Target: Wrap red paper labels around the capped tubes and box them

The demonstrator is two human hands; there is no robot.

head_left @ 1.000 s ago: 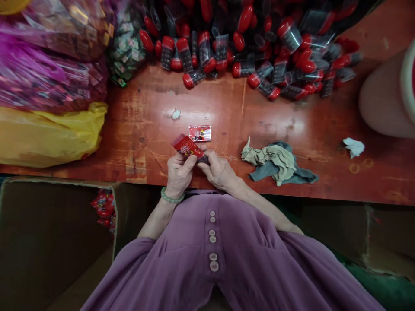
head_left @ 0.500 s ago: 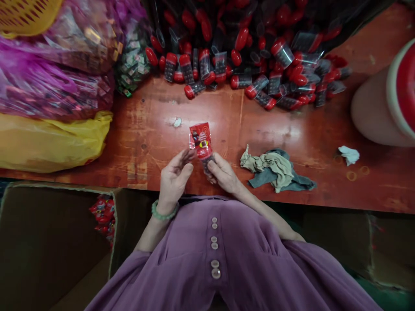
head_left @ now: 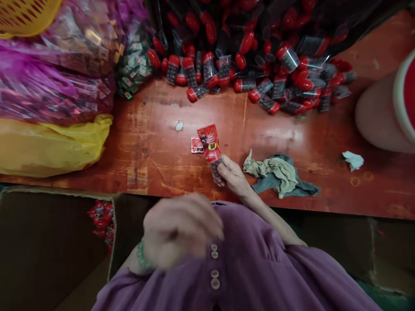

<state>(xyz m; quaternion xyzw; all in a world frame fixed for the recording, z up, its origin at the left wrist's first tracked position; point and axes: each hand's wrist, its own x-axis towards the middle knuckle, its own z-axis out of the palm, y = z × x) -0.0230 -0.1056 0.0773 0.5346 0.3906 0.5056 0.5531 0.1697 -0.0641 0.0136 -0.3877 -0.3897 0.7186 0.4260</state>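
Note:
My right hand (head_left: 231,176) grips a small clear tube with a red cap and a red printed label (head_left: 211,149), held upright over the red wooden table (head_left: 155,142). A second small red packet (head_left: 196,144) lies on the table just behind the tube. My left hand (head_left: 181,229) is raised close to the camera in front of my purple shirt, blurred by motion, away from the tube; its fingers look curled but I cannot make out whether it holds anything. A green bead bracelet (head_left: 140,257) is on that wrist.
A big heap of red-capped clear tubes (head_left: 259,69) fills the table's far side. Pink and yellow plastic bags (head_left: 52,142) lie at left. A crumpled rag (head_left: 279,172) sits right of my hand. A cardboard box (head_left: 100,214) with red packets stands below left. A pale round container (head_left: 385,108) is at right.
My left hand let go of the tube and pulled back toward my body and the camera. My right hand alone now holds the tube upright.

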